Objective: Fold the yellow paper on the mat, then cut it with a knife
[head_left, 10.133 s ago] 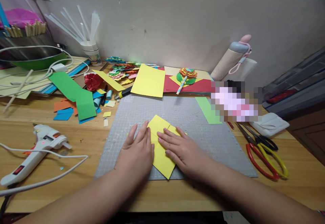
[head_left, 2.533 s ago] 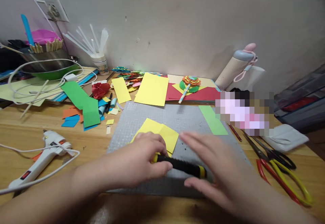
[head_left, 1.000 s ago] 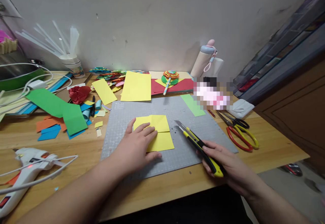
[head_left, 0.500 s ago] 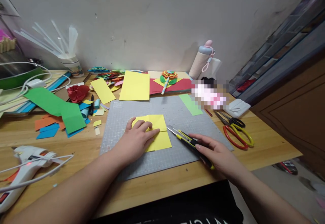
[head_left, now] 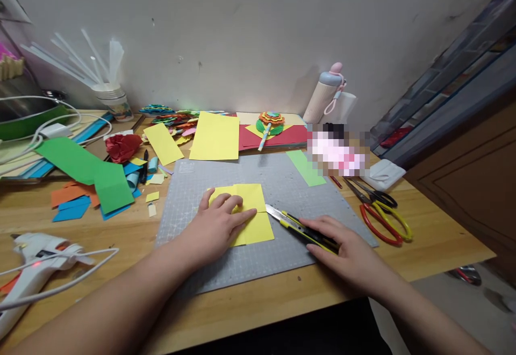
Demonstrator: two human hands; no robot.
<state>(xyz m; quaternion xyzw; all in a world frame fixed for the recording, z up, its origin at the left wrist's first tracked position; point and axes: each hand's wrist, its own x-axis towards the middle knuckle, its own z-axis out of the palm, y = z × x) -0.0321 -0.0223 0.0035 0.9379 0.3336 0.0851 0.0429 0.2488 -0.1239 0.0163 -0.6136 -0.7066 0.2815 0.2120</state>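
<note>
My left hand [head_left: 220, 226] lies with spread fingers on yellow paper [head_left: 260, 229], holding it flat against the grey cutting mat [head_left: 278, 169]. A seam or cut line runs across the paper to its right edge, beside my index finger. In my right hand [head_left: 344, 242] is a black and yellow utility knife [head_left: 296, 224], its handle between thumb and fingers. The knife's blade is out, and its tip is close to the paper's right edge at that line. Whether the tip touches the paper I cannot tell.
Scissors [head_left: 387, 223] lie right of the mat. A white glue gun [head_left: 44, 258] with its cable is at the left. Green paper [head_left: 88, 167] and scraps lie beyond it. A paper flower [head_left: 271, 121], yellow sheet [head_left: 215, 136] and bottle [head_left: 322, 97] are at the back.
My right hand has shifted slightly right and down around the knife handle, with the thumb now lower. The left hand stays on the yellow paper. The view has shifted slightly.
</note>
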